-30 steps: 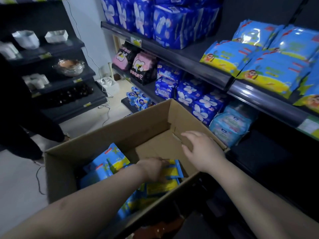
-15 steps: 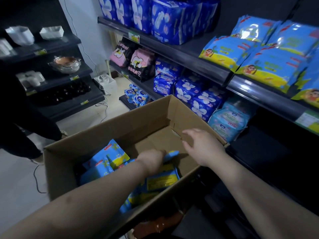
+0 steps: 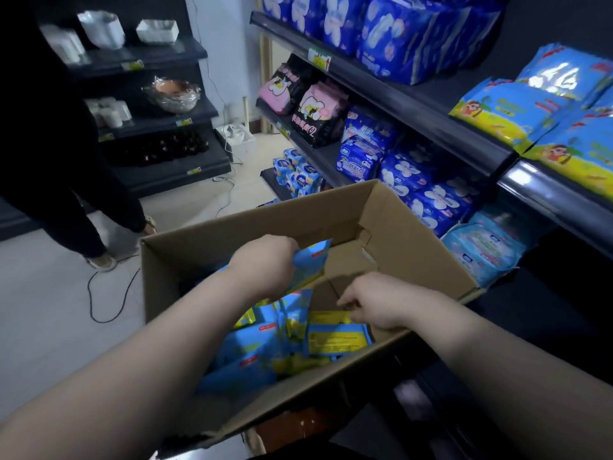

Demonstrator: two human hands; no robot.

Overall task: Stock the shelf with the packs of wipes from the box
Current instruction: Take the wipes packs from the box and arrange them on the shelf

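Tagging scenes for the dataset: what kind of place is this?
Most likely a small shop or a mock retail aisle: tiered dark shelves with price tags on the edges, rows of packaged hygiene goods, and a cardboard box of wipes packs being unpacked.

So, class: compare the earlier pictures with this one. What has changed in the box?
The left hand has lifted a blue pack up from the pile. The right hand has dropped from the cardboard box wall onto a yellow-backed pack. Box and shelves unchanged.

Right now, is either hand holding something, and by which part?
The left hand grips a blue plastic wipes pack by its near edge. The right hand only reaches toward a yellow-labelled pack.
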